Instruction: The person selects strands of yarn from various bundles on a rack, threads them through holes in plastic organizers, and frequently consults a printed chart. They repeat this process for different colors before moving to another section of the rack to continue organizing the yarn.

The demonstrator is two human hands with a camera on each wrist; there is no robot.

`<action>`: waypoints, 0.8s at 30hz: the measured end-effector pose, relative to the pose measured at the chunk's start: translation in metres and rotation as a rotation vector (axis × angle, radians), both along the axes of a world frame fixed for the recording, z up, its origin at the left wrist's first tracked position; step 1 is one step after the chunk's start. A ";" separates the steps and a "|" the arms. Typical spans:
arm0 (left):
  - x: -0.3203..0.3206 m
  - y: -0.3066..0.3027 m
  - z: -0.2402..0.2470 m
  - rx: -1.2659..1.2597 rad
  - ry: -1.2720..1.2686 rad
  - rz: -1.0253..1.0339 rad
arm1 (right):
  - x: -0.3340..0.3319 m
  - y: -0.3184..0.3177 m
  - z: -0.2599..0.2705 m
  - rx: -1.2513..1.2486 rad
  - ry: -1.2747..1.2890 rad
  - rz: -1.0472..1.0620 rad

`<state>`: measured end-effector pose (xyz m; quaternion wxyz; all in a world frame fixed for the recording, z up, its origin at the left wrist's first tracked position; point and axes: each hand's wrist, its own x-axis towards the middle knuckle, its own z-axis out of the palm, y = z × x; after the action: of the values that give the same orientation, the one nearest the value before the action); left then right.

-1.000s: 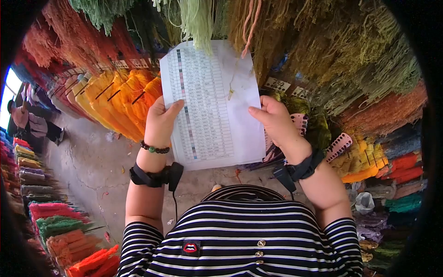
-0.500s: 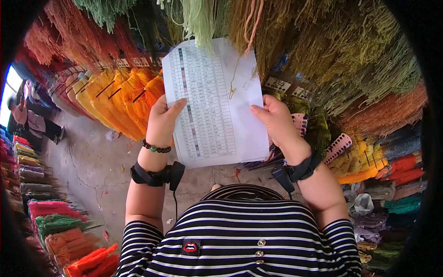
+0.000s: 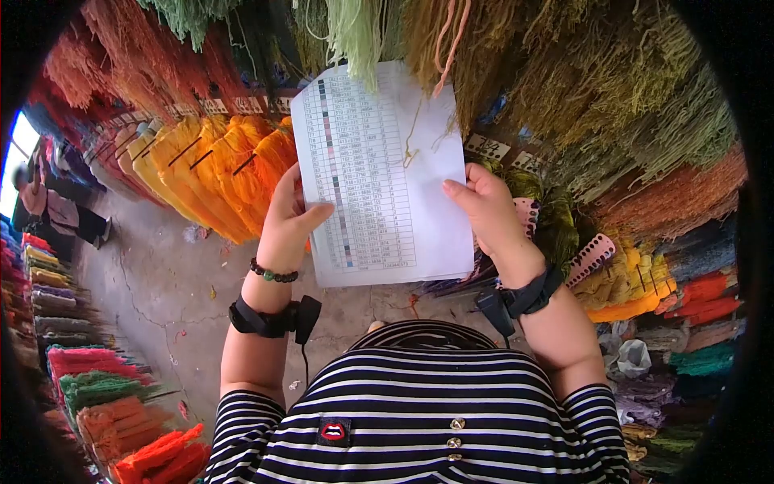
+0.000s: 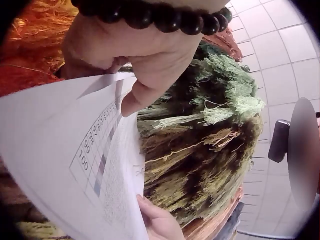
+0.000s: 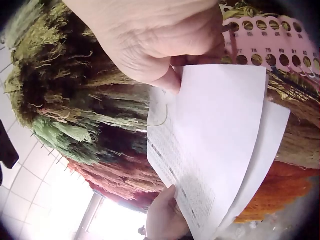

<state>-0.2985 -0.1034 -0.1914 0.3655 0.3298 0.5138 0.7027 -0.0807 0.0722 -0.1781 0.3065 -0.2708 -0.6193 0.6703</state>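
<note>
The left hand (image 3: 292, 211) and the right hand (image 3: 492, 211) hold the printed sheets (image 3: 435, 218) between them, in the upper middle of the head view. Each hand is clamped on a side edge, its thumb on the front face. The front sheet carries a table of numbers with a column of coloured squares; its right part is blank. The right wrist view shows another sheet (image 5: 276, 131) behind it, slightly fanned out.

A thin olive strand (image 3: 409, 155) hangs in front of the paper. Pale green yarn (image 3: 355, 36) overlaps its top edge, with olive-brown yarn (image 3: 564, 97) to the upper right. Orange skeins (image 3: 242, 181) hang just beside the left hand. A pink perforated card (image 3: 591, 260) shows right of the right forearm. A dark bead bracelet (image 3: 274, 276) circles the left wrist, above the cracked floor (image 3: 161, 282).
</note>
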 end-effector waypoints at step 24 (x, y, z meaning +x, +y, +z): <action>0.007 -0.006 -0.010 0.067 -0.125 0.072 | 0.004 0.006 0.000 0.005 -0.062 0.073</action>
<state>-0.2919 -0.1096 -0.2011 0.3599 0.2788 0.4776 0.7514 -0.0768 0.0777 -0.1785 0.2631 -0.2678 -0.6397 0.6706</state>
